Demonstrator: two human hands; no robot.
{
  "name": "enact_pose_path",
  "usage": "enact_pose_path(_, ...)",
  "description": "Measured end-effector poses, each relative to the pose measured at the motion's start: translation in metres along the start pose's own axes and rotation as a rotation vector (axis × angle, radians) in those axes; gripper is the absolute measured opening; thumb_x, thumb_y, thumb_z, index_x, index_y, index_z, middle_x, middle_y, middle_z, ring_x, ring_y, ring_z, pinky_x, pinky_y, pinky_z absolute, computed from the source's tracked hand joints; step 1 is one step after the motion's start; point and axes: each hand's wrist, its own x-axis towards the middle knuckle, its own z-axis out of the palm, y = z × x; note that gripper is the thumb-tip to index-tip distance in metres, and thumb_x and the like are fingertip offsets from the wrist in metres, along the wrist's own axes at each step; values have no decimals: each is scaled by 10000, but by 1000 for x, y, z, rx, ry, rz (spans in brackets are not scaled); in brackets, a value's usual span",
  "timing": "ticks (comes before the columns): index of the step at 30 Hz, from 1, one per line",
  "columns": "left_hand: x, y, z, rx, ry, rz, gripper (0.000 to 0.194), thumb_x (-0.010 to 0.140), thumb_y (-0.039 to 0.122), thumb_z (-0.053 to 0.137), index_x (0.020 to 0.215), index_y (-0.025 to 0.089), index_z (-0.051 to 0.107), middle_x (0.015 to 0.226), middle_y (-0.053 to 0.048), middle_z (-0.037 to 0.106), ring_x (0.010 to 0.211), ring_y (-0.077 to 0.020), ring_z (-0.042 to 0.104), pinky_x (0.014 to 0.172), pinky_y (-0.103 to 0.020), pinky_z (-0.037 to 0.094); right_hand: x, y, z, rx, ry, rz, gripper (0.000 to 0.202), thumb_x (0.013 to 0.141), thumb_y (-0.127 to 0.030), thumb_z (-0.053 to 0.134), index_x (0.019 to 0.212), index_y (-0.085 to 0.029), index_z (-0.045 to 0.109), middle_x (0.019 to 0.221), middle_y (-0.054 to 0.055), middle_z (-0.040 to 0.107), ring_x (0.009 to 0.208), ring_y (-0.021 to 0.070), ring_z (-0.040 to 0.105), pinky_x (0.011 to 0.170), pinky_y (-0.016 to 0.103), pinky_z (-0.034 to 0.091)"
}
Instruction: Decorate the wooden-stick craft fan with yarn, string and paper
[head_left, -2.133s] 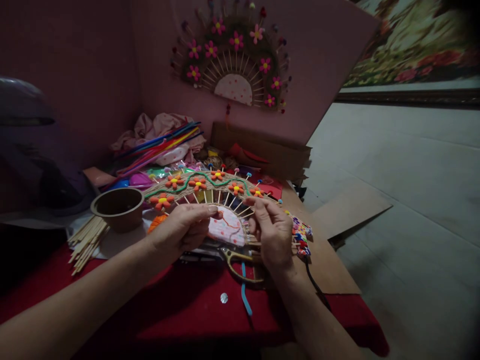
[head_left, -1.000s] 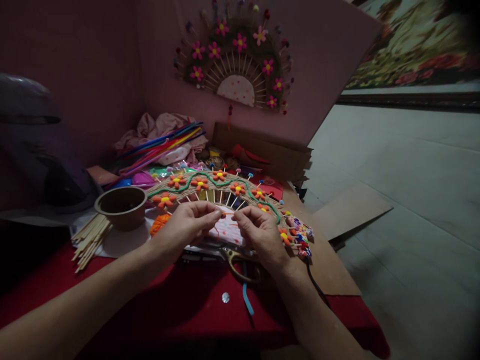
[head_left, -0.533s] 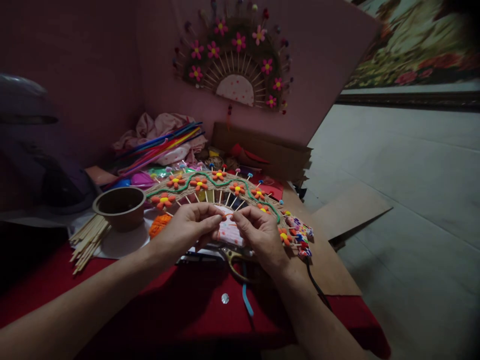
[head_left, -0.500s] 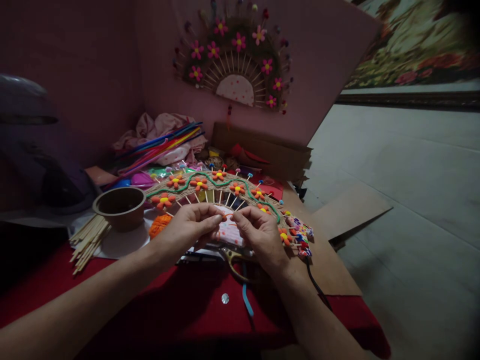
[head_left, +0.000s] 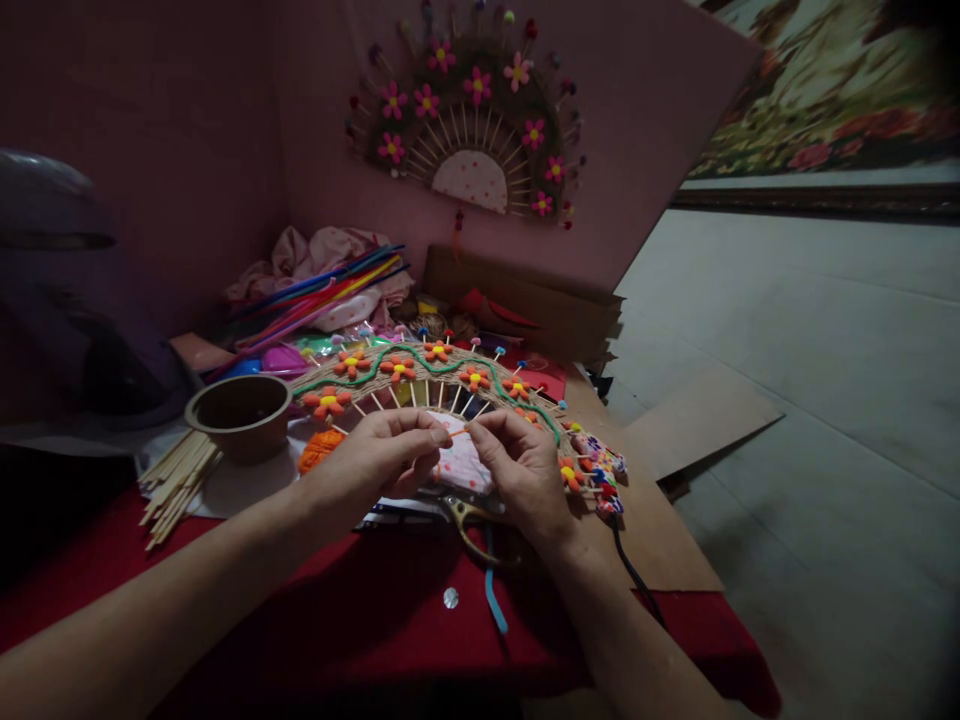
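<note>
At the far left, a dark bulky object with a shiny top [head_left: 56,270] is standing beside the table [head_left: 330,620], which is wearing a red cloth. Toward the table's left edge, a bundle of pale wooden sticks [head_left: 180,480] is lying next to a brown bowl [head_left: 244,435], with a white sheet [head_left: 240,490] showing below the bowl. Behind, near the far left corner, coloured fuzzy stems [head_left: 330,285] are resting by a crumpled pink cloth [head_left: 307,255]. A ball of orange yarn [head_left: 319,450] is sitting just beside the left hand [head_left: 386,450], whose thumb and forefinger are pinching one end of a short orange strand [head_left: 459,432].

The strand is stretching between the two hands, in front of the pale half-disc of a twine fan [head_left: 448,370] with orange flowers. Toward the table's near edge, a silver disc [head_left: 450,598] is lying on the cloth; scissors [head_left: 459,520] are showing their handle, and a blue strip [head_left: 493,600] is lying beside it. The right hand [head_left: 525,465] is gripping the strand's other end between thumb and forefinger. Along the table's right edge, a cardboard sheet [head_left: 660,530] is lying flat.
</note>
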Motion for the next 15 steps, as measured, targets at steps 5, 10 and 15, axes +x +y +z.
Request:
enact_pose_path(5,-1,4,-2,-252,-110,-75,109,787,217,600,725,137,561,500,72,323,427,-40,262,416,-171,196,-1,1,1,-12,1,-22,130,829,-315,625,803,-188,629,682,-23,576,600,101,505,553,214,402)
enact_pose_path(10,-2,5,-3,-328,-105,-68,150,769,209,624,680,134,529,527,63,353,446,-38,297,450,-163,282,-2,4,2,-75,43,-43,140,847,-315,601,804,-181,593,660,-33,546,580,93,487,529,204,391)
enact_pose_path(15,-3,5,-1,-285,-62,-100,129,741,223,651,724,136,557,516,62,371,427,-35,283,411,-160,198,-4,8,3,-226,110,-114,150,877,-308,560,806,-177,580,672,-27,550,583,94,488,524,207,382)
